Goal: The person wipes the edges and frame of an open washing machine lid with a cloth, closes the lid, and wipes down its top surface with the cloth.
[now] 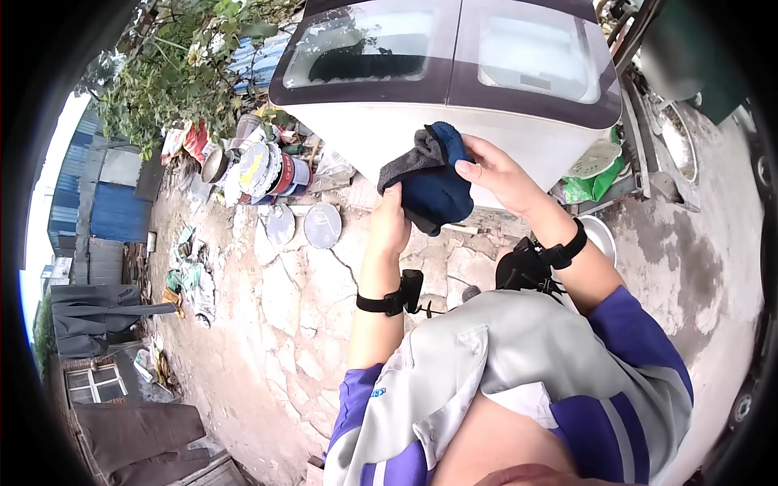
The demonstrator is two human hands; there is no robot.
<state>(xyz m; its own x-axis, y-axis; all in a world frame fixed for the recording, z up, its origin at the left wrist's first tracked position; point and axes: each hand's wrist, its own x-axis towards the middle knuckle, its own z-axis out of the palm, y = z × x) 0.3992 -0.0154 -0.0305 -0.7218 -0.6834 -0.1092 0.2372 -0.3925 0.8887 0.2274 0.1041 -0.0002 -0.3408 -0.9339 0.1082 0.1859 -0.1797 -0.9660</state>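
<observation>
A small dark blue and grey cloth garment (438, 183) is held up between my two hands; it is bunched, so its exact kind is unclear. My left hand (391, 219) grips its lower left, grey side, the thumb on top. On the other side, my right hand (496, 174) pinches the blue edge between thumb and fingers. Just beyond the cloth stands a white twin-tub washing machine (373, 138) with two dark-framed, see-through lids (361, 50), both down. Black straps with small devices are around both wrists.
Paint buckets (292, 174) and two round lids (322, 225) lie left of the machine on cracked paving (300, 300). Dark trousers (138, 441) hang at the lower left. A white basin (598, 239) is partly hidden behind my right forearm. Leafy plants (174, 65) grow at upper left.
</observation>
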